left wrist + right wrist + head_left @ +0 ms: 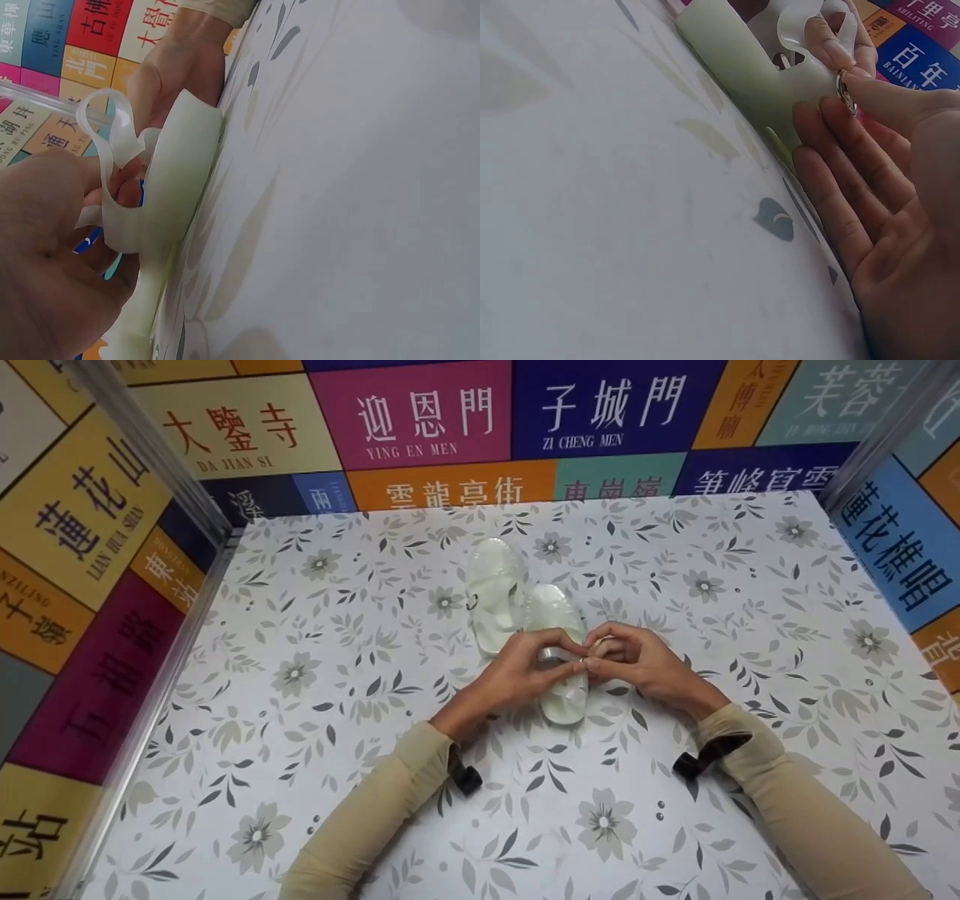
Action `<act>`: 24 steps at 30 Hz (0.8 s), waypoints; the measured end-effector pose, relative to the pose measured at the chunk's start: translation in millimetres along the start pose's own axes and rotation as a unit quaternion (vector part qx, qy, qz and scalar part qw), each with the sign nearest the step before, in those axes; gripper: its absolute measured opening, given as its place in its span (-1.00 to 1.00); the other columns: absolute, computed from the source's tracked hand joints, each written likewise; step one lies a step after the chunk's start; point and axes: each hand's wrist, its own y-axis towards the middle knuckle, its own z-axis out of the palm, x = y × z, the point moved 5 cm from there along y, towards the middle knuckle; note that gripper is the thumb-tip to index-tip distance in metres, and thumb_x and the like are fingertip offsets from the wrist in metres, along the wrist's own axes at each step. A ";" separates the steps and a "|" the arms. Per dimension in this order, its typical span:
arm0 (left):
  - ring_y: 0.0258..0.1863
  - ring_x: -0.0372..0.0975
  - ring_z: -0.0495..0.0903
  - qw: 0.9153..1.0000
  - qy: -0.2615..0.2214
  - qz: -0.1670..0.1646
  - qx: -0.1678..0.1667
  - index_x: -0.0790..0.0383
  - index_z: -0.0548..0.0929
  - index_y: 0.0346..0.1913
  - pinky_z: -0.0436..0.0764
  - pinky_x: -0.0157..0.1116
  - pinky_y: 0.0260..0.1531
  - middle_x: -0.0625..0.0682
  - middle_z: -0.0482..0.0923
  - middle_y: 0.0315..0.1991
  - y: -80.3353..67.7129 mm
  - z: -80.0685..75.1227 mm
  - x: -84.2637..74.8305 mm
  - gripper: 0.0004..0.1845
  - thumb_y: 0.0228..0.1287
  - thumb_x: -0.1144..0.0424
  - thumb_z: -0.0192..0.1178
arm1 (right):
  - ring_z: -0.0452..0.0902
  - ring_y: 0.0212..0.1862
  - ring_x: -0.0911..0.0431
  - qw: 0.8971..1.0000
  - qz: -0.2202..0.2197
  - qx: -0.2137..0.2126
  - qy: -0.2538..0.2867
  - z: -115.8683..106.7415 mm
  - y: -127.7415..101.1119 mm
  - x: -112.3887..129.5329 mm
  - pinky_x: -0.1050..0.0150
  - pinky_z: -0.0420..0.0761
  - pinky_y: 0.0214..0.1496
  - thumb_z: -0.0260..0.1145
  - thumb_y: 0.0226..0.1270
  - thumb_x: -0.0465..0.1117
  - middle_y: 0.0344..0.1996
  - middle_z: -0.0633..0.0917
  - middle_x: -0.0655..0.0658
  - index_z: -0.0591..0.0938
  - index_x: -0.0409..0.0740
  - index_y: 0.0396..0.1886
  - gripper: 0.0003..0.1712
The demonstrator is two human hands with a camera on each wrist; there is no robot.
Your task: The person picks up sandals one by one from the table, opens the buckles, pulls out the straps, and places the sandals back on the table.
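Two pale green translucent sandals lie side by side. The nearer sandal (564,706) has its strap (96,139) raised in a loop above the sole in the left wrist view. My left hand (521,667) pinches this strap between thumb and fingers, reaching over the sandal from its left. From the right side, my right hand (641,666) pinches a small metal buckle (846,91) between thumb and forefinger; its other fingers extend along the sole. The fingertips of both hands meet at the buckle. The other sandal (493,574) lies behind and to the left, untouched.
The table (360,780) has a white cover with grey flowers and leaves. Colourful panels with Chinese lettering (427,416) stand along the back and both sides. Black wrist bands (465,776) sit over beige sleeves (375,817).
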 end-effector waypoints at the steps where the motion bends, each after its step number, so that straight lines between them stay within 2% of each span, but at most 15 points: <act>1: 0.15 -0.39 0.71 1.000 -0.002 0.001 0.004 0.06 0.81 0.05 0.61 -0.40 0.34 -0.14 0.82 0.07 -0.6 -1.3 0.8 -0.84 0.52 0.17 0.39 | 0.86 -0.10 0.00 1.000 0.001 0.004 -0.002 0.1 0.0 -0.1 0.08 0.87 0.04 0.38 0.57 -0.33 -0.12 0.85 -0.24 0.59 -0.37 0.21 -0.66; 5: 0.15 -0.39 0.72 1.000 -0.025 0.000 0.016 0.04 0.81 0.11 0.62 -0.35 0.34 -0.18 0.81 0.09 -2.3 -6.2 3.8 -0.81 0.59 0.16 0.31 | 0.85 -0.11 0.00 1.000 0.005 0.020 -0.003 0.6 -1.1 -0.2 0.09 0.86 0.04 0.35 0.58 -0.32 -0.08 0.84 -0.24 0.63 -0.39 0.30 -0.61; 13: 0.06 -0.30 0.76 0.997 -0.069 -0.002 0.030 0.12 0.80 0.12 0.68 -0.33 0.30 -0.09 0.81 0.08 -1.2 -4.7 6.2 -0.79 0.59 0.32 0.25 | 0.82 -0.13 -0.04 1.000 0.002 0.025 -0.004 0.3 -0.7 -0.7 0.10 0.86 0.01 0.34 0.58 -0.35 -0.12 0.82 -0.23 0.62 -0.41 0.26 -0.65; 24: 0.08 -0.33 0.75 0.998 -0.061 0.006 0.024 0.12 0.81 0.14 0.69 -0.32 0.29 -0.12 0.81 0.10 -0.8 -4.9 4.5 -0.77 0.59 0.31 0.23 | 0.81 -0.15 -0.03 1.000 -0.003 0.022 0.006 -0.1 -0.5 -0.2 0.13 0.86 0.00 0.33 0.57 -0.38 -0.13 0.81 -0.23 0.59 -0.47 0.22 -0.66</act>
